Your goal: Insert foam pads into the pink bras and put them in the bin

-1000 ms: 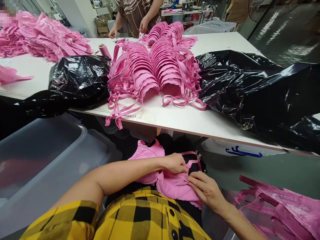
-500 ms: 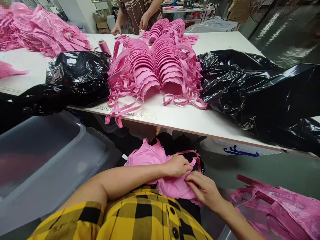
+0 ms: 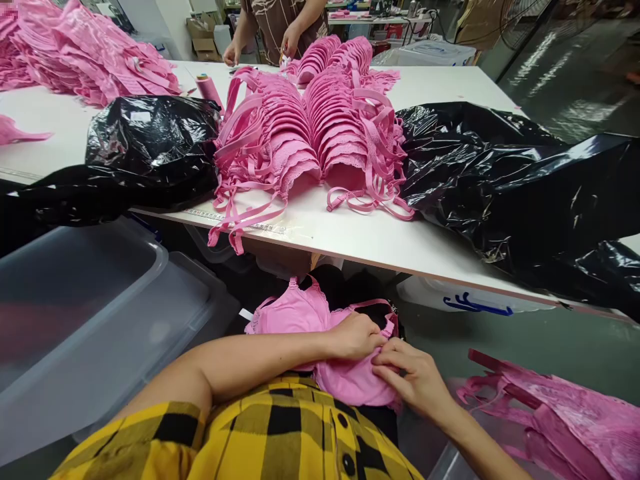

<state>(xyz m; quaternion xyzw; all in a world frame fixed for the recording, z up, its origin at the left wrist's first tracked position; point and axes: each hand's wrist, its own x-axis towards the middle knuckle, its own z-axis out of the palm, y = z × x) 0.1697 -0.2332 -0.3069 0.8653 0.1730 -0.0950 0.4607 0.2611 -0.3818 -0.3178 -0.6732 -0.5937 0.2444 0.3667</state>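
Observation:
A pink bra lies in my lap, below the white table's front edge. My left hand is closed on its middle, the fingers curled into the fabric near a strap. My right hand pinches the same pink bra from the right, fingertips meeting the left hand's. A long nested stack of pink bras sits on the table in front of me, straps hanging over the edge.
Black plastic bags lie left and right of the stack. A clear plastic bin stands at my left, pink garments at lower right. More pink fabric is piled far left. Another person's hands work across the table.
The bra has been drawn up and spread wider to the left in my lap. Both hands have closed in together on its middle.

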